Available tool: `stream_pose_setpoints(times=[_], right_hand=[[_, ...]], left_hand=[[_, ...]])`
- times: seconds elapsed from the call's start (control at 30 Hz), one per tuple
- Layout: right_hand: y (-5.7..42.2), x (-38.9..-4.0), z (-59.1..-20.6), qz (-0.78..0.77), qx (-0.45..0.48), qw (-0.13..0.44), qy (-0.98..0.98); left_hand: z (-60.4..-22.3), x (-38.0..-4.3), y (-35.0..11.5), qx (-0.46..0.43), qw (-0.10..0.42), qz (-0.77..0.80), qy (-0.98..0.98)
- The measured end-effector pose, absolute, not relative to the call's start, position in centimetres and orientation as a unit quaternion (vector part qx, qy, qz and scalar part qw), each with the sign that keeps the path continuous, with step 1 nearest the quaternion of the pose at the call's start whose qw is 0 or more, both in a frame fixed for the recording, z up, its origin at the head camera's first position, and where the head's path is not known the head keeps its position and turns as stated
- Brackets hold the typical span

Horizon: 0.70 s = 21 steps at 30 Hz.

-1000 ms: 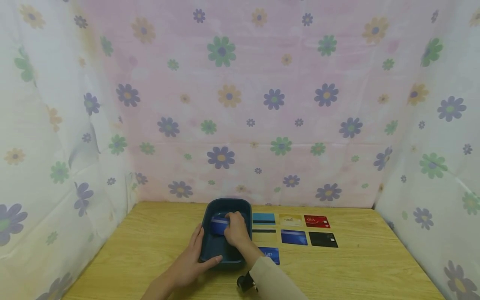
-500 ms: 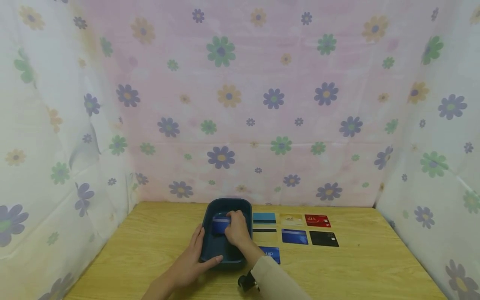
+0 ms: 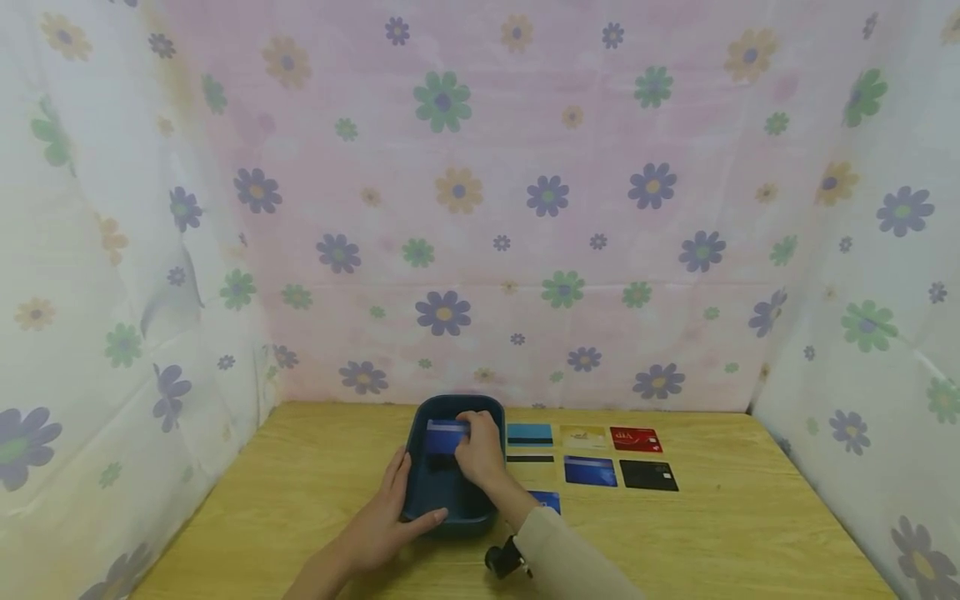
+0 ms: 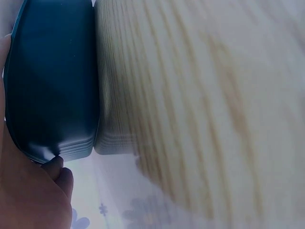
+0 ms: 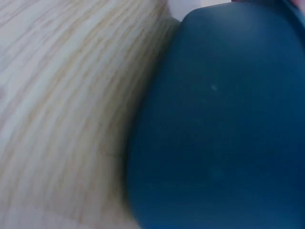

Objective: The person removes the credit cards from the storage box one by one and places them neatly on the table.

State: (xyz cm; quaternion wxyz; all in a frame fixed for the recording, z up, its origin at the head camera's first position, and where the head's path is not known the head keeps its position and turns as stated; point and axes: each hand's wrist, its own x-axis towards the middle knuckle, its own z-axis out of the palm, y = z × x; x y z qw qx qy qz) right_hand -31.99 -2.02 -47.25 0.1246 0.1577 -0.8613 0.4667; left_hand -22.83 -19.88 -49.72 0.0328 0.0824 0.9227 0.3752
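A dark blue, deep plastic box [image 3: 427, 500] with rounded corners stands on the table. My left hand [image 3: 375, 525] holds it at the near left corner, fingers along its left side and thumb at the front rim. In the left wrist view, the fingertips [image 4: 59, 174] touch the end of the box. My right hand [image 3: 480, 450] pinches a blue card [image 3: 444, 437] with a pale stripe by its right edge, over the inside of the box. A dark patch, perhaps a shadow, shows under the card. The right wrist view holds only the box wall, blurred, and wood grain.
Right of the box lie a light blue card [image 3: 529, 434], a gold card [image 3: 585, 438], a red card [image 3: 636, 439], a cream striped card [image 3: 529, 467], a blue card [image 3: 590, 472] and a black card [image 3: 649, 476]. My right arm partly hides another blue card [image 3: 549, 502].
My right hand has raised the blue card slightly and moved it toward the far end of the box. The left hand and the box have stayed in place.
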Motion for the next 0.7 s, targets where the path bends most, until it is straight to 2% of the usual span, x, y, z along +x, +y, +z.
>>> stream_pose_setpoints(times=[0.7], right_hand=[[3.3, -30.1, -45.1, 0.459, 0.209, 0.064, -0.861]], left_hand=[[-49.5, -22.8, -19.7, 0.079, 0.035, 0.378, 0.922]])
